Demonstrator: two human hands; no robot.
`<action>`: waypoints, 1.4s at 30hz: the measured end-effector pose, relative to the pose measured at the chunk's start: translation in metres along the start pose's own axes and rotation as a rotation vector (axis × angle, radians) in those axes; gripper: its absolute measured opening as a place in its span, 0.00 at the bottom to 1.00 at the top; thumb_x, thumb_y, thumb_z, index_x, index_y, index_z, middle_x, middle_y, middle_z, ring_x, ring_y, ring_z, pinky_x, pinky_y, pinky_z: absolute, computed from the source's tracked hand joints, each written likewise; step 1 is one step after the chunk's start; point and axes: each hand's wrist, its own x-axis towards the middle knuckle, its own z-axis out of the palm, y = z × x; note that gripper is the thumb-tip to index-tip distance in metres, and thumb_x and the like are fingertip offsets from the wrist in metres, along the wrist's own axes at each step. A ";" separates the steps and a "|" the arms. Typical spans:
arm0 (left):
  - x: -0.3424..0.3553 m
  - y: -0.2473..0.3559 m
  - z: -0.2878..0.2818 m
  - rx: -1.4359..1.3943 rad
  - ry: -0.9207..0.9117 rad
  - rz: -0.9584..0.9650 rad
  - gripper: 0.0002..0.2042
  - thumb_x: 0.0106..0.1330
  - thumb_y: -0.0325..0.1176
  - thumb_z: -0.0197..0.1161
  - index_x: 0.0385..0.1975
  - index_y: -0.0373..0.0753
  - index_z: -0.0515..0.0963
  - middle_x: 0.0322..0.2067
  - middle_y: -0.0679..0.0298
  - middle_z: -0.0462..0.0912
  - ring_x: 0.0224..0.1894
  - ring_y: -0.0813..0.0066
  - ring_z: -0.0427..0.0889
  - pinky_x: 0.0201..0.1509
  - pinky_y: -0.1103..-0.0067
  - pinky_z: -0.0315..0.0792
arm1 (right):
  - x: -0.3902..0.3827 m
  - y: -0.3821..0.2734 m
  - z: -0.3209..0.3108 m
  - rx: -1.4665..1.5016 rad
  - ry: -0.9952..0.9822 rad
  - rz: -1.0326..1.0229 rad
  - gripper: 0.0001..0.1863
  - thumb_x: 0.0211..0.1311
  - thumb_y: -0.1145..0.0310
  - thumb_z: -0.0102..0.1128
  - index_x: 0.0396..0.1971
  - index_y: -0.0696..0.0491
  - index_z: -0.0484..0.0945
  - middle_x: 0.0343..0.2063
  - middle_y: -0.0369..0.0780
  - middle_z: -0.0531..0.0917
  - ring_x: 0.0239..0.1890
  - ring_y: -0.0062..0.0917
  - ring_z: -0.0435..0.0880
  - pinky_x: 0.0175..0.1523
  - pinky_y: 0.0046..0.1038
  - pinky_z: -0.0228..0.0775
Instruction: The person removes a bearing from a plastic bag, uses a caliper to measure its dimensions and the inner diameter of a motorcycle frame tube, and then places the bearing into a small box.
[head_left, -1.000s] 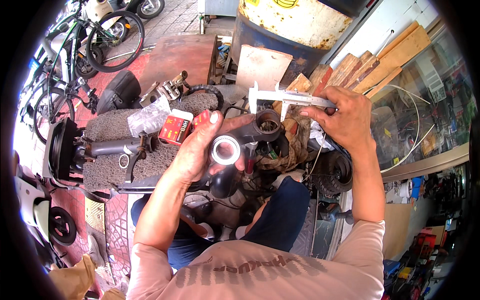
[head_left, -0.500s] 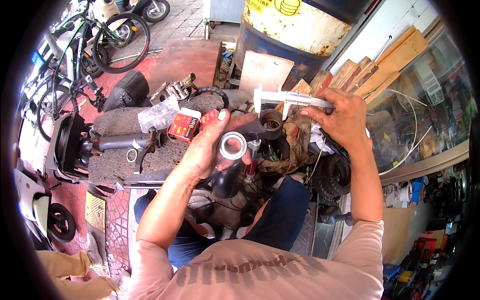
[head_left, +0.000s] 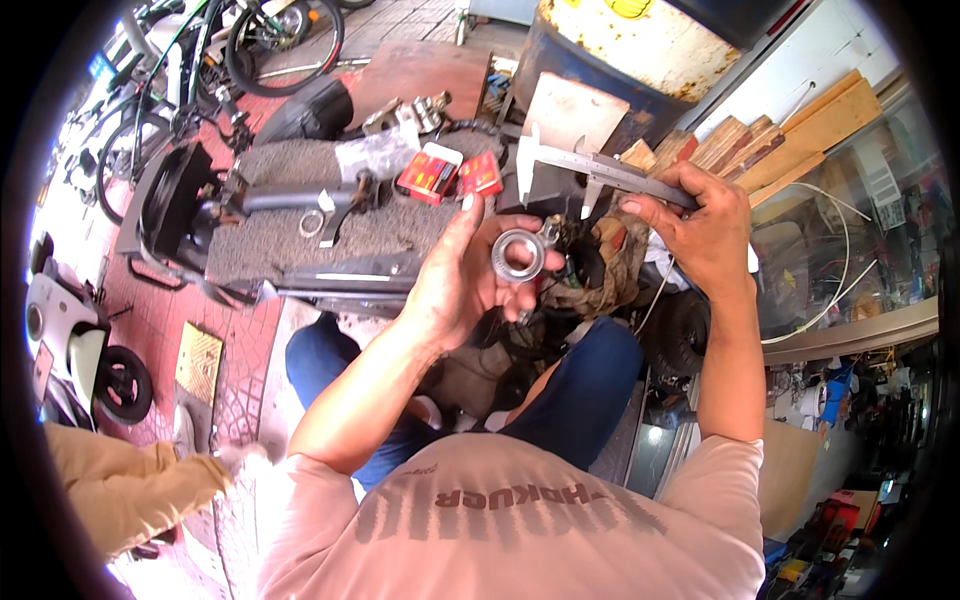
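A shiny metal ring bearing rests against the fingers of my left hand, its hole facing up toward me. The thumb of that hand is raised on the side away from the bearing. My right hand grips a steel vernier caliper by its beam. The caliper's jaws point toward me and stand apart, with nothing seen between them. They are beyond the bearing and do not touch it.
Two red boxes lie on the grey matted surface, near a dark tube and a thin metal ring. A rusty drum and wood planks stand behind. Another person's trousered leg is at lower left.
The whole view has shifted. My left hand has moved away from the red boxes, with the bearing still in it. The dark tube's open round end, below the caliper before, no longer shows plainly.
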 end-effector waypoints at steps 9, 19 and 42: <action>-0.026 -0.015 -0.002 -0.106 -0.020 0.094 0.51 0.74 0.81 0.30 0.64 0.32 0.70 0.53 0.47 0.87 0.33 0.69 0.88 0.33 0.79 0.80 | -0.042 -0.030 0.035 0.176 -0.154 0.067 0.21 0.50 0.57 0.89 0.33 0.57 0.87 0.24 0.41 0.88 0.25 0.27 0.87 0.34 0.30 0.77; -0.026 -0.017 -0.004 -0.128 -0.039 0.096 0.51 0.74 0.81 0.29 0.63 0.31 0.71 0.54 0.45 0.86 0.35 0.66 0.89 0.35 0.77 0.82 | -0.051 -0.023 0.043 0.168 -0.129 0.070 0.25 0.48 0.47 0.87 0.26 0.54 0.86 0.20 0.38 0.85 0.23 0.31 0.86 0.31 0.33 0.74; -0.035 -0.064 -0.012 -0.060 0.057 -0.240 0.35 0.81 0.64 0.49 0.64 0.34 0.75 0.55 0.45 0.88 0.34 0.63 0.89 0.36 0.73 0.83 | -0.151 0.030 0.008 0.526 0.217 0.486 0.16 0.59 0.62 0.84 0.33 0.57 0.86 0.23 0.32 0.86 0.28 0.13 0.80 0.34 0.25 0.71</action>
